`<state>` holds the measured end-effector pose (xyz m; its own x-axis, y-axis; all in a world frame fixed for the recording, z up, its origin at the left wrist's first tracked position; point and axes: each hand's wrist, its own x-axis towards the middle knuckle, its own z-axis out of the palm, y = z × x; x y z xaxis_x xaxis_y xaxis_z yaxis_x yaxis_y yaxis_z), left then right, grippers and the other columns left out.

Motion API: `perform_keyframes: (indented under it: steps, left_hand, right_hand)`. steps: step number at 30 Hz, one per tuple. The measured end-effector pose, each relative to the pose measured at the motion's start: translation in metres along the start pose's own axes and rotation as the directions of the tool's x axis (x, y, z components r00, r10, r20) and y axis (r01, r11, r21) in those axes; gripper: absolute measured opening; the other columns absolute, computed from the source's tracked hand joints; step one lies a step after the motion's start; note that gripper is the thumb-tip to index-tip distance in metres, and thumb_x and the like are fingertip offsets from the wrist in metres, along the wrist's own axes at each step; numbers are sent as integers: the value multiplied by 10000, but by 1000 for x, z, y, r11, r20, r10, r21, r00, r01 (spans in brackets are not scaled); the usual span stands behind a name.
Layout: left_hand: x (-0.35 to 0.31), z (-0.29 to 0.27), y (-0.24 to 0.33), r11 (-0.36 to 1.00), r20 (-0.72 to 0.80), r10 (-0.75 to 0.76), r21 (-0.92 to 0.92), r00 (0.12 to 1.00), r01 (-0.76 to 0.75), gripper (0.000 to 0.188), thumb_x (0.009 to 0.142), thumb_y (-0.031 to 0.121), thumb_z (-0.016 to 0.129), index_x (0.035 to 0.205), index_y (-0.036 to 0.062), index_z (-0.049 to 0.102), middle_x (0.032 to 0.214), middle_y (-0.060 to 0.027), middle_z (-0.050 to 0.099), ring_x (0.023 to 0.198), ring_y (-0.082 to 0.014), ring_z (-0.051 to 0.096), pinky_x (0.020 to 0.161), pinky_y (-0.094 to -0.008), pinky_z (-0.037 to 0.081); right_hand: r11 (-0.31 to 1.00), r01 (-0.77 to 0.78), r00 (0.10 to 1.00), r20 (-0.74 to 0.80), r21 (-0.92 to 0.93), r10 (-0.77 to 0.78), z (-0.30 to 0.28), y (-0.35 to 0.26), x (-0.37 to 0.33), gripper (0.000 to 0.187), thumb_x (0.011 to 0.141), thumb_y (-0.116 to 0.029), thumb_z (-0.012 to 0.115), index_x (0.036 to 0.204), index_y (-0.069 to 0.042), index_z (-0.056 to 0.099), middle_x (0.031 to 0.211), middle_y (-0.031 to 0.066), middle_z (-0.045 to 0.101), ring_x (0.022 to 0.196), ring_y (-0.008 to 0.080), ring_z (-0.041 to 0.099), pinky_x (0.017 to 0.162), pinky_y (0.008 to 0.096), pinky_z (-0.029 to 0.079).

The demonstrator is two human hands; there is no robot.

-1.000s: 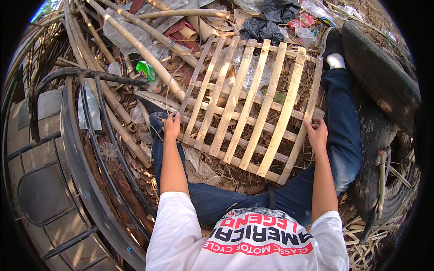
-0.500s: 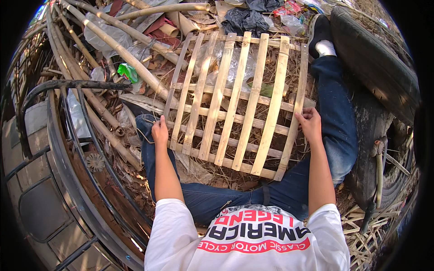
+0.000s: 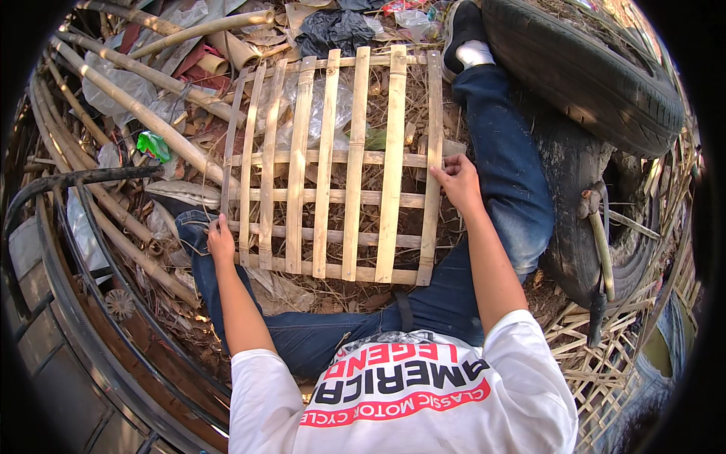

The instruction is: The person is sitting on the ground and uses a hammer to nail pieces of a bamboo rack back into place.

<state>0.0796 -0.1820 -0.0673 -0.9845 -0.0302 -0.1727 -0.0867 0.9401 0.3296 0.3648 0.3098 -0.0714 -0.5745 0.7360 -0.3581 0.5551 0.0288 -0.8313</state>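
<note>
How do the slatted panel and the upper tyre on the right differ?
Shape: the slatted panel is an open lattice with gaps; the upper tyre is rounded.
Colour: the panel is pale tan; the tyre is dark.
Contact: the right hand grips the panel's right edge; neither hand touches the tyre.
Shared: both are beside the right leg.

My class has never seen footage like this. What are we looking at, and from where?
There is no machine, only a person's bare left hand and right hand. Every view comes from a fisheye camera worn on the head, looking down, so straight edges bend. In front is a pale, slatted bamboo frame. The right hand's grip is on its right edge; the left hand is at the left edge, contact unclear. Littered brown ground lies below, with tan bamboo poles, a black plastic bag and a black rubber tyre around.
</note>
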Motion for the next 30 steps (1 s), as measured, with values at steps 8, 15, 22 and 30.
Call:
perform_keyframes:
  steps: [8,15,22,30]
  left_hand:
    - [-43,0,48,998,-205,45,52,978,-35,591,951,505,566,1366,89,505,1371,-217,503,1283,-413,455,1059,-553,339]
    - [-106,24,99,970,-305,175,-110,936,-217,547,926,367,647,1351,58,494,1430,-250,429,1419,-462,280,1157,-553,207]
    - [-242,56,218,605,20,789,-198,614,-771,654,854,340,708,1391,64,456,1441,-193,407,1449,-427,239,1147,-684,78]
    - [-299,98,237,426,398,856,-182,330,-886,899,819,543,696,1542,157,327,1582,-212,261,1501,-382,153,1156,-686,68]
  right_hand:
    - [924,-123,992,77,362,102,-7,10,-1,233,913,-116,683,1045,53,594,820,97,706,634,142,653,573,289,520]
    - [937,-91,994,93,336,63,-9,3,-4,185,933,-61,633,1066,59,586,845,133,712,633,175,684,550,303,553]
    - [901,-168,986,77,400,150,-8,-2,-8,248,902,-107,689,1055,60,587,852,140,709,630,178,675,532,301,551]
    - [962,-59,998,25,266,54,0,-1,-12,319,838,-114,759,1055,54,595,814,116,706,680,155,670,584,296,532]
